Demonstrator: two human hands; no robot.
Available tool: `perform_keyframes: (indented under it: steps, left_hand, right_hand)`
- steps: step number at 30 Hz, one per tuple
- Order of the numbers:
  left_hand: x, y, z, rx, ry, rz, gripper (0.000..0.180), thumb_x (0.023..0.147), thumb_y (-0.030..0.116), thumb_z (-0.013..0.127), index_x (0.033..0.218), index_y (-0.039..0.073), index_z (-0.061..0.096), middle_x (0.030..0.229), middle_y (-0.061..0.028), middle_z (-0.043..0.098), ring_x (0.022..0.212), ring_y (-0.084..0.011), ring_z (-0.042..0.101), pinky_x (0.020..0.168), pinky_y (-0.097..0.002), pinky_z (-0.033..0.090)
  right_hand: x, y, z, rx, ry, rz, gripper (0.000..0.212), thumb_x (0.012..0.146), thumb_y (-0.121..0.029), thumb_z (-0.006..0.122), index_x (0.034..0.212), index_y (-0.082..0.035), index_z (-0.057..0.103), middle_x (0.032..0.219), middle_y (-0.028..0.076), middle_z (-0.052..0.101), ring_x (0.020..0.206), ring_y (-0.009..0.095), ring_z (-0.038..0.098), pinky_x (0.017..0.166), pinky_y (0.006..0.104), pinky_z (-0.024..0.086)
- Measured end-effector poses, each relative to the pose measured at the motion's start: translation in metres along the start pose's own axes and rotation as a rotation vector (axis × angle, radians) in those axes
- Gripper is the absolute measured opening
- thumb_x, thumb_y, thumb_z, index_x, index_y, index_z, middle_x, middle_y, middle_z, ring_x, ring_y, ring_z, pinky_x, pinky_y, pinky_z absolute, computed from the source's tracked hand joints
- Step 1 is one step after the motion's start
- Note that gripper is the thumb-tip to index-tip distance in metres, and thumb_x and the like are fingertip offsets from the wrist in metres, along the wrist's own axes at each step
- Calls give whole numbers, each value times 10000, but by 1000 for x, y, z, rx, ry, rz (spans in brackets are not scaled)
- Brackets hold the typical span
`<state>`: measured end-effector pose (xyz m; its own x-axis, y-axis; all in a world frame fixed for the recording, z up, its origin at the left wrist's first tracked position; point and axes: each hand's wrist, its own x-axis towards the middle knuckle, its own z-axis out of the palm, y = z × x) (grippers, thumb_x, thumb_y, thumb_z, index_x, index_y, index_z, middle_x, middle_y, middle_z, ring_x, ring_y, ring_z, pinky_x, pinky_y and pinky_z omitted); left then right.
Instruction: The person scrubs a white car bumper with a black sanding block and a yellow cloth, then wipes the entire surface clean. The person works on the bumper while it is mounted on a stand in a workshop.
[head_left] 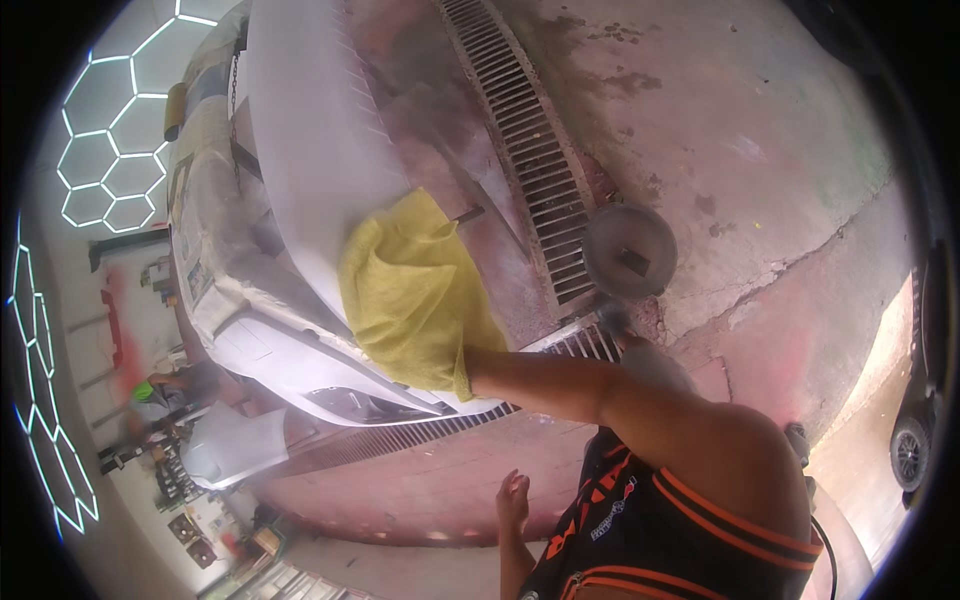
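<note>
A yellow cloth (415, 295) covers my right hand, hiding the fingers. My right arm (545, 385) reaches leftward across the view, and the cloth rests against the edge of a smooth pale car body panel (310, 130). Below the cloth lies a glossy white part of the car (285, 365), with a dark headlight opening (370, 405) near its tip. My left hand (514, 503) hangs low, apart from the car, its fingers curled. Whether anything is in it is too small to tell.
Metal drain grating (530, 150) runs along the stained reddish floor. A round dark disc-shaped object (630, 250) stands beside it. Plastic and paper masking (205, 220) covers part of the car. Another white panel (235, 445) sits at lower left; a black wheel (910, 455) shows far right.
</note>
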<state>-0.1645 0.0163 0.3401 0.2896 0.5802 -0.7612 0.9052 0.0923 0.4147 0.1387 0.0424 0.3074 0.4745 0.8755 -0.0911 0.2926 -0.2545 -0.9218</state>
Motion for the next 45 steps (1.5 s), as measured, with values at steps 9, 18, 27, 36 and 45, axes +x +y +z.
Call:
perform_keyframes:
  steps: [9, 18, 27, 36, 45]
  left_hand:
    - [11, -35, 2, -7, 12, -58, 505, 942, 278, 677, 1340, -20, 590, 1152, -195, 706, 1021, -243, 689, 898, -357, 531]
    - [8, -12, 15, -153, 109, -65, 501, 930, 269, 684, 1310, -45, 598, 1078, -192, 726, 965, -227, 709, 866, -343, 542]
    - [-69, -77, 39, -377, 318, -293, 424, 903, 245, 688, 1235, -15, 642, 962, -140, 717, 825, -212, 720, 654, -334, 565]
    - [-78, -142, 113, -487, 220, -402, 443, 923, 260, 659, 1284, 6, 625, 1017, -118, 693, 840, -241, 716, 610, -341, 550]
    - [-45, -179, 159, -641, 361, -259, 452, 912, 241, 663, 1280, -18, 618, 1011, -150, 699, 808, -243, 704, 646, -358, 558]
  right_hand:
    - [9, -10, -28, -150, -128, -189, 603, 930, -479, 576, 1464, -238, 432, 1587, 231, 222, 1459, 470, 228, 1128, 625, 265]
    - [175, -128, -247, 199, 513, -581, 530, 947, -422, 551, 1423, -197, 490, 1501, 217, 397, 1367, 434, 399, 1122, 562, 342]
    - [338, -163, -352, 807, 273, -231, 437, 995, -374, 486, 1359, -140, 547, 1372, 133, 563, 1265, 313, 533, 1070, 444, 423]
    - [302, -113, -300, 624, 411, -203, 416, 970, -316, 531, 1333, -115, 563, 1347, 148, 579, 1254, 324, 543, 1035, 456, 434]
    - [232, -132, -346, 331, 446, -401, 398, 945, -258, 576, 1307, -90, 579, 1322, 163, 595, 1242, 334, 554, 1001, 467, 446]
